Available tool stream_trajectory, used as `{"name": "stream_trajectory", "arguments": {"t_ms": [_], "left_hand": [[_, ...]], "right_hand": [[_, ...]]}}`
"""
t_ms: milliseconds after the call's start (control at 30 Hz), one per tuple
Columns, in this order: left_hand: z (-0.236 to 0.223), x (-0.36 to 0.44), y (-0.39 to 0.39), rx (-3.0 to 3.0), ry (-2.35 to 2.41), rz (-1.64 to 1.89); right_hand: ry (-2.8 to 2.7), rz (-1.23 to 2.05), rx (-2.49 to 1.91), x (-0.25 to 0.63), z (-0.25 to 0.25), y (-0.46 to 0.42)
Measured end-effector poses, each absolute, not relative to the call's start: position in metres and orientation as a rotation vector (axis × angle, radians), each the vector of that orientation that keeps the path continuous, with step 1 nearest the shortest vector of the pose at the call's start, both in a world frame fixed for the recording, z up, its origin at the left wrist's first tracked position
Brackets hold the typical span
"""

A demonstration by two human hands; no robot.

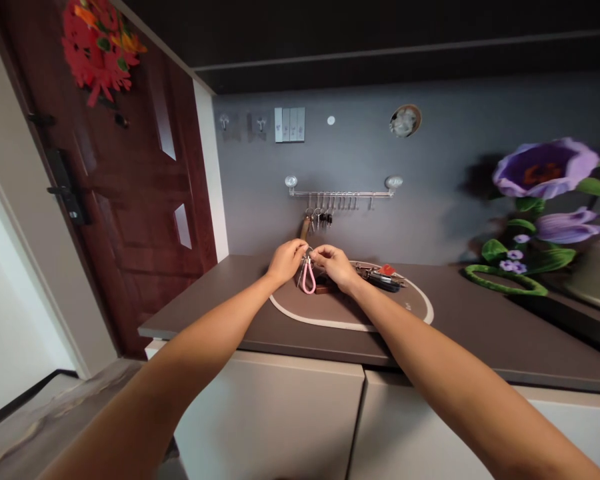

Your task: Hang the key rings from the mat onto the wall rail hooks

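My left hand (pixel 287 261) and my right hand (pixel 336 264) meet above an oval mat (pixel 325 321), fingertips pinched on either side of a small metal key ring (pixel 309 251). From the ring dangles a pink loop strap (pixel 309 280), with thin metal pieces beside it that look like keys. Behind my right hand a heap of keys and dark fobs (pixel 385 280) lies on the mat, partly covered by the hand. Several keys (pixel 323 219) hang at the left end of a clear hook rail (pixel 343 195) on the wall.
The mat lies on a dark counter (pixel 205 300) above pale cabinet doors (pixel 270 407). Purple crafted flowers (pixel 545 170) stand at the right. A dark upper cabinet (pixel 380 47) overhangs the counter. A red-brown door (pixel 145 187) is at the left.
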State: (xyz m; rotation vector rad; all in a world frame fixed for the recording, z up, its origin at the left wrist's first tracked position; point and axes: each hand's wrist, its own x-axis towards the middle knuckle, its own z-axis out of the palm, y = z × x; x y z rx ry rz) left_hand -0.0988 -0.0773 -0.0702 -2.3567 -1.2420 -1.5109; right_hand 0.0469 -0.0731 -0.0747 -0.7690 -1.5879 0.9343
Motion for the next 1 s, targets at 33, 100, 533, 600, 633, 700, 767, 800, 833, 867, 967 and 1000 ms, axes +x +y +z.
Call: {"name": "stream_trajectory", "arguments": {"t_ms": [33,100,533,600,633,700,767,800,833,867,967,1000], "left_hand": [[-0.07,-0.098,-0.077,-2.361,-1.239,-1.521],[-0.071,-0.098,-0.077,-2.374,-1.247,-1.537],[-0.078,-0.096,-0.074,-2.391,-1.336,-1.467],[-0.079,-0.096,-0.074,-2.403,-1.336,-1.425],[-0.08,-0.096,-0.074,-2.41,-1.333,-1.407],[-0.081,-0.096,-0.074,-2.432,-1.325,-1.374],[-0.082,-0.096,-0.074,-2.464,-1.321,-1.343],[-0.082,-0.096,-0.075,-2.478,-1.322,-1.329],[-0.082,-0.095,-0.075,-2.489,-1.325,-1.318],[-0.082,-0.095,-0.074,-2.497,-1.33,-1.309],[-0.083,-0.095,-0.074,-2.502,-1.341,-1.291],[-0.083,-0.095,-0.074,-2.5,-1.338,-1.285]], "right_hand": [[-1.581,0.939,-0.773,0.047,-0.074,-0.074],[-1.567,0.933,-0.787,0.048,-0.074,-0.075],[-1.381,0.955,-0.743,0.065,-0.063,-0.074],[-1.324,0.974,-0.741,0.066,-0.061,-0.075],[-1.294,0.973,-0.75,0.067,-0.059,-0.075],[-1.235,0.96,-0.774,0.069,-0.054,-0.073],[-1.191,0.944,-0.789,0.071,-0.047,-0.069],[-1.173,0.937,-0.791,0.072,-0.042,-0.066],[-1.157,0.932,-0.792,0.074,-0.037,-0.063],[-1.142,0.927,-0.796,0.075,-0.031,-0.059],[-1.079,0.946,-0.813,0.078,-0.016,-0.05],[-1.069,0.948,-0.82,0.079,-0.011,-0.047]]}}
